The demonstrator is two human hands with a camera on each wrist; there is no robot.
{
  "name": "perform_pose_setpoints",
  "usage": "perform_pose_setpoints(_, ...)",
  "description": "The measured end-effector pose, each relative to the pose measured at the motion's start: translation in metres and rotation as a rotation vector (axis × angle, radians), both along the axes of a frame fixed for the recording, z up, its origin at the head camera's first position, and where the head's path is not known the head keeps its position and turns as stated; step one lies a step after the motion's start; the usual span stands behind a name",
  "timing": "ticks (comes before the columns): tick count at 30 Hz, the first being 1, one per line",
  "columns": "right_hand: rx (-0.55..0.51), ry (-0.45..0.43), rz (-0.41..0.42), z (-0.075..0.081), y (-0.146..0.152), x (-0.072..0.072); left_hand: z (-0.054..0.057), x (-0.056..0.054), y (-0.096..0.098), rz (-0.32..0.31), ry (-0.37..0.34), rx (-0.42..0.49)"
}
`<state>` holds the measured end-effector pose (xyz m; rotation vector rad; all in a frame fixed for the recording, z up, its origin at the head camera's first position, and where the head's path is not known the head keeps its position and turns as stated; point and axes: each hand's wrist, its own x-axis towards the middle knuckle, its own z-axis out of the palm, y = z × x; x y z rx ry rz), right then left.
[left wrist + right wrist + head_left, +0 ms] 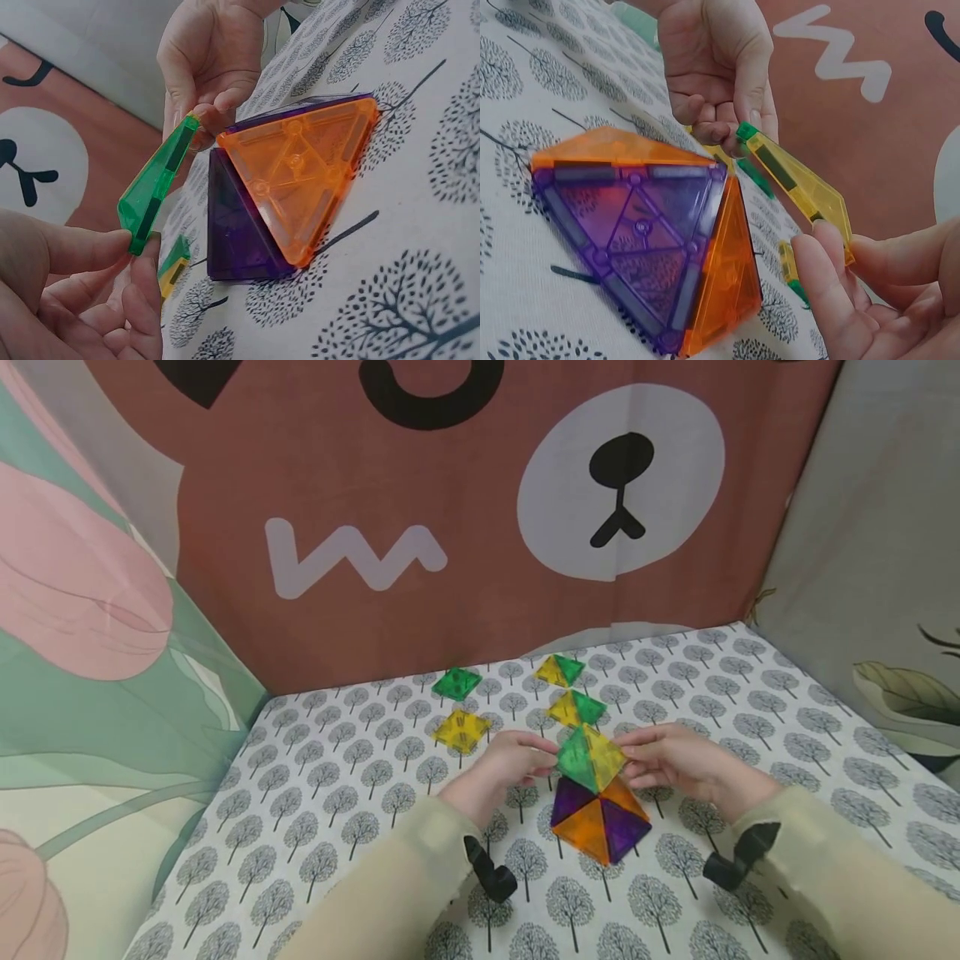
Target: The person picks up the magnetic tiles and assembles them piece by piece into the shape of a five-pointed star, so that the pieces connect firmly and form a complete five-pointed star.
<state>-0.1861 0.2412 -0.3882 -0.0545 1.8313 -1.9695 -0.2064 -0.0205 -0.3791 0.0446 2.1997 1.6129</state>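
My left hand (512,758) pinches the outer corner of a green triangular magnetic tile (576,760) between thumb and fingers. At the opposite corner, my right hand (671,762) pinches a yellow triangular magnetic tile (606,757). The two tiles meet edge to edge, forming a tilted diamond. It is held up just beyond the peak of a pyramid-like build (587,833) of orange and purple triangular tiles, overlapping its far part in the head view. An orange tile (307,172) faces the left wrist view and a purple tile (634,225) the right wrist view.
Behind the hands lie two yellow-and-green tile pairs, a nearer one (566,708) and a farther one (553,672). To their left are a yellow diamond (462,730) and a green diamond (457,683). Tree-print cloth (300,827) covers the table; a bear-print curtain (480,610) hangs behind.
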Motion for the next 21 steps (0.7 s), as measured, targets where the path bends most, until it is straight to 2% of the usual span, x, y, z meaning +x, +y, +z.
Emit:
perform_pose_setpoints(5,-0.003,-0.005,0.008,-0.003,0.0,-0.003,-0.006,-0.002,0.003,0.005,-0.001,-0.001)
perform_pose_setpoints(12,0.016,-0.025,-0.021,-0.01,-0.002,-0.005,-0.016,-0.006,0.004,0.024,-0.007,-0.005)
perform_pose_setpoints(21,0.042,-0.037,-0.032,-0.017,-0.003,-0.006,-0.019,-0.006,0.008,0.034,0.005,-0.056)
